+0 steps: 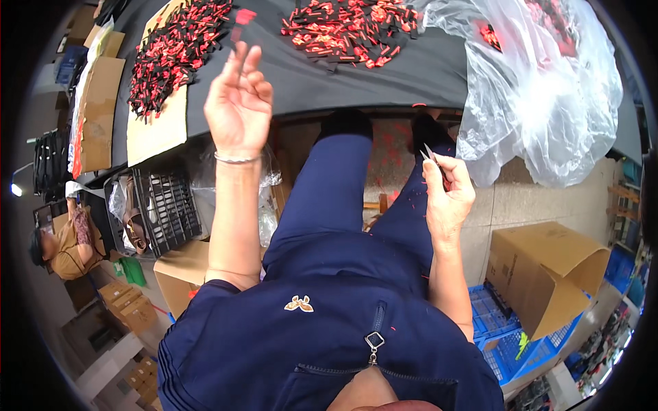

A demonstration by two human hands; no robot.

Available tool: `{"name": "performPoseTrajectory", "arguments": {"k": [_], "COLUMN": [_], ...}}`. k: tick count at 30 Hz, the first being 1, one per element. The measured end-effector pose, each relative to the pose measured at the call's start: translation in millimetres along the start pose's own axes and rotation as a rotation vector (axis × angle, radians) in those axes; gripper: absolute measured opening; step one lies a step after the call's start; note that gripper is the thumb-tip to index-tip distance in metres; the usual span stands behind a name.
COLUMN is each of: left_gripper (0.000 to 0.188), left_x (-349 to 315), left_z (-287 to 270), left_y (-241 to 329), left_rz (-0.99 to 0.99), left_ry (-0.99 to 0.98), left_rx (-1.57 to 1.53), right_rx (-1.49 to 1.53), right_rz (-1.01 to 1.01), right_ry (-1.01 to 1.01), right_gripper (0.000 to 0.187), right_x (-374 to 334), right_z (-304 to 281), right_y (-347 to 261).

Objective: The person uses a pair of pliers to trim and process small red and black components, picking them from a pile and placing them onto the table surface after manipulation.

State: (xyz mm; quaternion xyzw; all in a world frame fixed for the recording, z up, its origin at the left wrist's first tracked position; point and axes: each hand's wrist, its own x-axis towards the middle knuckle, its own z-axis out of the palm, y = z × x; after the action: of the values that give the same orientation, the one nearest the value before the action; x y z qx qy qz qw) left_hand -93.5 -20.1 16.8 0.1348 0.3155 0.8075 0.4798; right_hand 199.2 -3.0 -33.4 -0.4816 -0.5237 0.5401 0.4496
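My left hand (238, 109) is raised at the table's near edge, palm up, with fingers loosely spread and nothing between them. Just beyond its fingertips is a small red and black piece (244, 17), smeared by motion and apparently clear of the hand. A pair of small pointed snips (428, 152) is gripped in my right hand (449, 195), over my right knee, blades up and slightly parted. Their handles are mostly hidden by my fingers. A heap of small red and black pieces (175, 55) lies beyond my left hand, and another pile (349, 31) lies at the middle.
The dark-covered table (301, 89) spans the far side. A clear plastic bag (541, 103) hangs over its edge at right. An open cardboard box (541, 274) rests on blue crates (514, 349). A black crate (164, 212) stands at left. Another person (68, 240) is farther left.
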Motion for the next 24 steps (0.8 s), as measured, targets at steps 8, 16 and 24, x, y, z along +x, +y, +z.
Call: {"name": "performPoseTrajectory", "arguments": {"k": [8,16,24], "left_gripper": [0.024,0.016,0.007], "left_x": [23.4,39.8,24.7], "left_z": [-1.0,-1.0,18.0], "left_y": [-54.5,-71.0,-63.4], "left_rz": [0.584,0.807,0.418], "left_ry": [-0.085,-0.171,-0.054], "left_rx": [1.460,1.856,1.663], "right_rx": [-0.040,-0.043,-0.051], "right_rz": [0.031,0.052,0.036], "right_ry": [-0.031,-0.011,-0.018], "right_gripper": [0.014,0.014,0.014], "right_x": [4.3,9.0,6.6], "right_z": [9.7,4.8,2.6], "right_y": [4.0,9.1,7.5]}}
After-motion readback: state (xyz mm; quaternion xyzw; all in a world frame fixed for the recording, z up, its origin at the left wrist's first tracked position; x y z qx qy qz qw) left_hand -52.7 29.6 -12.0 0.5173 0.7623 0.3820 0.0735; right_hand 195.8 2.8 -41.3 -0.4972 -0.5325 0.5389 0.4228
